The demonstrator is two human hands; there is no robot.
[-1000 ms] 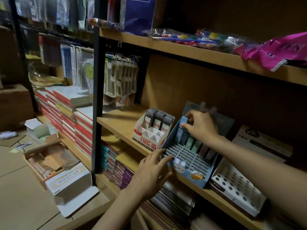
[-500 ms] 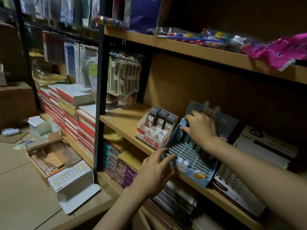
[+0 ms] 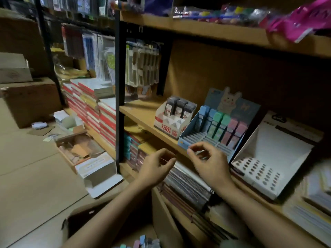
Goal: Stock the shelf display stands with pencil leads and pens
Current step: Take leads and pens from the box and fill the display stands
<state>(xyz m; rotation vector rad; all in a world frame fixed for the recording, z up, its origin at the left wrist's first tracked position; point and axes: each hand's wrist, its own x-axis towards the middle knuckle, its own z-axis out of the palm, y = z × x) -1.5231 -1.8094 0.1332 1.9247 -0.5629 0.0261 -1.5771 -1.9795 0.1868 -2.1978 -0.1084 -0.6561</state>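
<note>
On the middle shelf (image 3: 143, 113) I see the blue display stand (image 3: 189, 133) with a rabbit on its back card, tilted back, its rear row filled with six pastel lead cases (image 3: 221, 126): two blue, two green, two pink, standing upright side by side, and the slotted rows in front of them bare. Just left of it, almost touching, sits the white and red stand (image 3: 172, 125) holding three dark lead cases (image 3: 179, 108) upright in its back row. To the right of the blue stand is a white stand (image 3: 265, 163) with rows of round holes in its base, and I see no pens in it. My right hand (image 3: 209, 163) hovers in front of the blue stand's lower edge, fingers loosely curled with thumb and forefinger near each other; I cannot make out anything between them. My left hand (image 3: 155, 169) hangs lower and to the left, below the shelf edge, fingers relaxed and half curled, holding nothing I can see. Under the shelf are spiral notebooks (image 3: 188, 185). At the bottom edge a few more pastel cases (image 3: 143, 243) show, blurred. On the floor to the left lie open cardboard boxes (image 3: 86, 154).
</note>
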